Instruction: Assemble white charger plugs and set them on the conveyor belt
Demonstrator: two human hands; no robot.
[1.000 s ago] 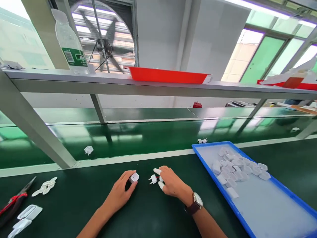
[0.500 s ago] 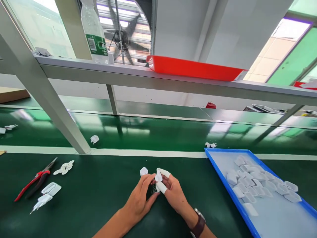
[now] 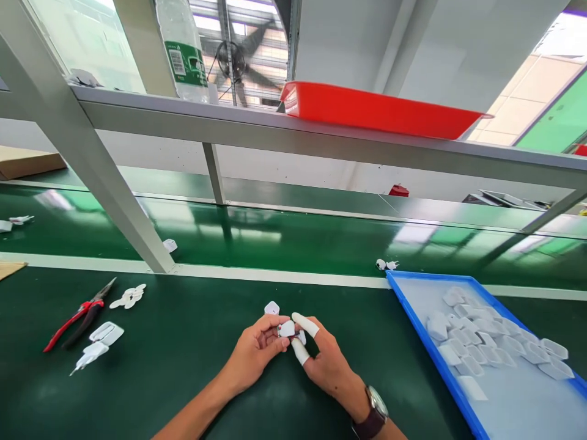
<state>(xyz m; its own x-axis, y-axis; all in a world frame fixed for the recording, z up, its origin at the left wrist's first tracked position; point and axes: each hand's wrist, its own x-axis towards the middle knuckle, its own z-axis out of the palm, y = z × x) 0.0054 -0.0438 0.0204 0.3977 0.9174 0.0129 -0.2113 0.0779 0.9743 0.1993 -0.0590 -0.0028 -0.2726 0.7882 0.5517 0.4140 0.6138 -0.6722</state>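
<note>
My left hand point(image 3: 257, 351) pinches a small white plastic part point(image 3: 287, 329) between thumb and fingers, above the dark green table. My right hand point(image 3: 323, 357), with white covers on thumb and index finger, is at the part's right side, its two covered tips around a smaller white and dark piece point(image 3: 301, 336). How that piece joins the part is too small to tell. Just behind my left hand lies a white housing point(image 3: 272, 308). To the left are red-handled pliers point(image 3: 85, 313), a flat white piece point(image 3: 128, 297) and white plastic parts point(image 3: 106, 333).
On the right, a blue-rimmed tray point(image 3: 428, 342) holds several translucent white covers. A metal frame point(image 3: 114, 189) rises behind the table, its shelf carrying a red tray point(image 3: 376, 111) and a bottle point(image 3: 186, 61). Small white parts point(image 3: 387, 264) lie on the green belt point(image 3: 284, 238).
The white part between my hands has turned and now shows a broad white face. My right fingertips have spread slightly around its right side. The view has shifted a little.
</note>
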